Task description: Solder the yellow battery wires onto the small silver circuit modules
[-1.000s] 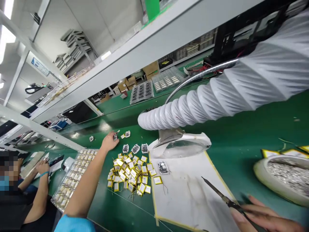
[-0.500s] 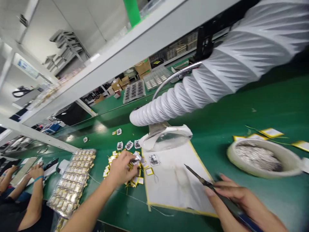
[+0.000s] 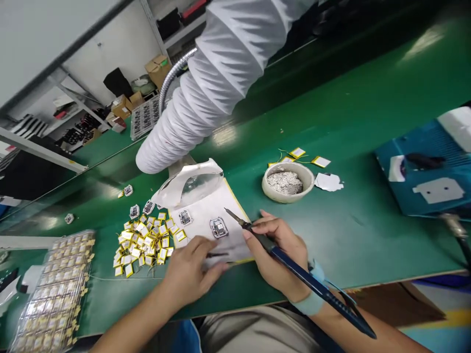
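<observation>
The right hand [image 3: 275,250] holds a soldering iron [image 3: 305,277] like a pen. Thumb and forefinger pinch the glossy dark blue handle near its thin metal tip, and the other fingers curl beneath it. The tip sits just beside a small circuit board [image 3: 219,228] in a silvery frame, which lies on a white pad [image 3: 230,240] edged with yellow tape. A pale blue wrist strap [image 3: 311,304] circles that wrist.

The left hand [image 3: 191,272] reaches over the pad's lower edge with its fingers loosely spread. A slim dark tool [image 3: 217,255] shows by the fingertips (whether they pinch it, I cannot tell). A second small board [image 3: 186,217] lies on the pad nearer the top.

Just left of the pad is a heap of flat yellow-edged battery packs [image 3: 143,242], and further left a clear plastic tray [image 3: 55,289] holds rows of similar packs. A ribbed white duct [image 3: 191,113] ends in a clear plastic hood [image 3: 191,184] at the pad's top. On the green bench [image 3: 368,98], a round white bowl [image 3: 287,181] holds crumpled silver scraps. Any print on the packs is too small to read.
</observation>
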Motion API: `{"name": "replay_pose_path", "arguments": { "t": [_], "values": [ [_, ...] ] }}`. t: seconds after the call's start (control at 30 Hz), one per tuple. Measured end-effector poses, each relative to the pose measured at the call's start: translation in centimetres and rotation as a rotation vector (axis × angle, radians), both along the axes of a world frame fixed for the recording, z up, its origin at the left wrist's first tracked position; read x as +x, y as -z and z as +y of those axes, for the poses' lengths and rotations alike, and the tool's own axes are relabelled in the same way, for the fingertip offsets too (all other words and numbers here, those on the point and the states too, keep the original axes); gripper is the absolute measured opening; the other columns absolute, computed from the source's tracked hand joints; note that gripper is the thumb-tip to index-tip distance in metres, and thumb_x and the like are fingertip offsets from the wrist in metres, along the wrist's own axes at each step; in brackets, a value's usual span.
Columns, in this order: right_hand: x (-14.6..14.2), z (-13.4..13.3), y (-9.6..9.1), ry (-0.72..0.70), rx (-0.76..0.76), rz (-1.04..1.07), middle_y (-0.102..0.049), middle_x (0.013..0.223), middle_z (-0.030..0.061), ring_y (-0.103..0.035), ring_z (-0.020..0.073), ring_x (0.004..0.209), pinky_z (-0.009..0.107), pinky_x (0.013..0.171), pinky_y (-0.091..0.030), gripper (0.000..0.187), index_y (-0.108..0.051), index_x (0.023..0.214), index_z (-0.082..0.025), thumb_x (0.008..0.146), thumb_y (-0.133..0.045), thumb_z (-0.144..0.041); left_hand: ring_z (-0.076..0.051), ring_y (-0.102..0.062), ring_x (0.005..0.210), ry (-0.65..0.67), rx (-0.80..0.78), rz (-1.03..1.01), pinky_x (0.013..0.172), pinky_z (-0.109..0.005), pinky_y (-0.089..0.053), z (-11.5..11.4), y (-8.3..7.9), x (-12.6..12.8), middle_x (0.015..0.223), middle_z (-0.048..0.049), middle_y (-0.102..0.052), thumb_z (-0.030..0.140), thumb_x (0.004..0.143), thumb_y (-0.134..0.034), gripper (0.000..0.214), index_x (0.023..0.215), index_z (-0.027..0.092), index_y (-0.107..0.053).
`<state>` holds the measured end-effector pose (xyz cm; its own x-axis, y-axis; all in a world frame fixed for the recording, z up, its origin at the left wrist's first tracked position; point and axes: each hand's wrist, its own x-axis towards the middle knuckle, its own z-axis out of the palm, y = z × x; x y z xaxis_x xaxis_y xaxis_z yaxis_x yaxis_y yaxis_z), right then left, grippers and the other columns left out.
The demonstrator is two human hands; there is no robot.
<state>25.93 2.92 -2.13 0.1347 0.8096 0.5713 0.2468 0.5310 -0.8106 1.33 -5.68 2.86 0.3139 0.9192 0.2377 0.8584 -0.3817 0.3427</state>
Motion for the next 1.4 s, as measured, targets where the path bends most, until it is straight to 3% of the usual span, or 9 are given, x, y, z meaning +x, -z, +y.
{"name": "replay_pose_path", "arguments": {
  "t": [0.1,0.17,0.27,0.33,0.47,0.53,0.63,0.93,1.4],
  "values": [
    [0.1,-0.3,-0.8,-0.036,-0.062,0.003,-0.082,0.081,-0.0042,-0.087,0.0272,0.070,0.058,0.106,-0.087,0.017,-0.075,0.106,-0.034,0.112,-0.091,-0.033,-0.024,-0.095,0.089,0.035,-0.167,-0.051,0.073,-0.032,-0.079,-3.1,-1.8,-0.8,0.114,-0.0041,-0.093,0.025,0.110,-0.095,0.032,0.138,0.034,-0.084],
    [0.2,-0.5,-1.7,-0.082,-0.144,0.008,-0.081,0.079,-0.0057,-0.083,0.0239,0.063,0.047,0.091,-0.086,0.018,-0.074,0.105,-0.033,0.114,-0.089,-0.032,-0.022,-0.093,0.082,0.021,-0.195,-0.095,0.071,-0.030,-0.077,-3.8,-2.4,-1.2,0.106,-0.0030,-0.092,0.011,0.111,-0.082,0.027,0.127,0.033,-0.086],
    [0.4,-0.8,-3.2,-0.156,-0.272,0.005,-0.083,0.080,-0.0036,-0.080,0.0215,0.058,0.032,0.058,-0.069,0.020,-0.072,0.100,-0.033,0.115,-0.086,-0.031,-0.020,-0.090,0.078,-0.024,-0.068,-0.168,0.071,-0.028,-0.075,-2.3,-2.4,-1.6,0.101,-0.0034,-0.091,0.008,0.114,-0.073,0.031,0.130,0.031,-0.087],
    [0.4,-0.9,-3.9,-0.192,-0.317,-0.030,-0.084,0.081,-0.0019,-0.083,0.0227,0.063,0.031,0.053,-0.062,0.022,-0.072,0.097,-0.033,0.114,-0.087,-0.032,-0.019,-0.088,0.077,-0.029,0.106,-0.158,0.071,-0.026,-0.073,-0.2,-1.6,-2.0,0.099,-0.0015,-0.089,0.009,0.116,-0.076,0.031,0.136,0.030,-0.087],
    [0.3,-0.6,-3.7,-0.192,-0.279,-0.075,-0.082,0.078,-0.0040,-0.083,0.0223,0.062,0.033,0.064,-0.072,0.023,-0.070,0.099,-0.033,0.112,-0.088,-0.028,-0.017,-0.084,0.077,0.010,0.344,-0.087,0.073,-0.028,-0.070,3.5,0.6,-2.4,0.096,0.0006,-0.085,0.008,0.116,-0.080,0.027,0.136,0.027,-0.084],
    [0.3,-0.5,-3.3,-0.184,-0.232,-0.087,-0.082,0.078,-0.0059,-0.084,0.0222,0.062,0.042,0.087,-0.084,0.023,-0.069,0.101,-0.034,0.110,-0.089,-0.025,-0.018,-0.082,0.078,0.016,0.354,-0.080,0.075,-0.030,-0.069,4.1,1.5,-2.4,0.096,-0.0002,-0.085,0.008,0.117,-0.080,0.025,0.136,0.025,-0.082],
    [0.4,-0.6,-2.7,-0.185,-0.212,-0.128,-0.085,0.083,-0.0069,-0.090,0.0242,0.070,0.057,0.113,-0.086,0.023,-0.069,0.104,-0.034,0.110,-0.089,-0.024,-0.019,-0.081,0.077,0.006,0.312,-0.101,0.073,-0.033,-0.068,3.9,2.1,-2.3,0.097,-0.0015,-0.085,0.008,0.117,-0.081,0.028,0.137,0.026,-0.082],
    [0.3,-0.7,-2.2,-0.192,-0.192,-0.190,-0.083,0.086,-0.0088,-0.088,0.0207,0.073,0.056,0.117,-0.084,0.024,-0.067,0.107,-0.034,0.112,-0.087,-0.022,-0.020,-0.077,0.081,0.061,0.274,-0.101,0.075,-0.033,-0.064,4.4,1.8,-2.1,0.099,-0.0028,-0.083,0.009,0.120,-0.078,0.022,0.136,0.024,-0.077],
    [0.1,-0.9,-2.1,-0.196,-0.194,-0.213,-0.081,0.087,-0.0090,-0.090,0.0237,0.079,0.062,0.113,-0.083,0.021,-0.064,0.108,-0.036,0.113,-0.084,-0.029,-0.019,-0.075,0.079,0.066,0.301,-0.086,0.071,-0.032,-0.063,4.7,1.7,-2.1,0.096,-0.0010,-0.081,0.005,0.118,-0.077,0.022,0.132,0.023,-0.077]
  ]
}}
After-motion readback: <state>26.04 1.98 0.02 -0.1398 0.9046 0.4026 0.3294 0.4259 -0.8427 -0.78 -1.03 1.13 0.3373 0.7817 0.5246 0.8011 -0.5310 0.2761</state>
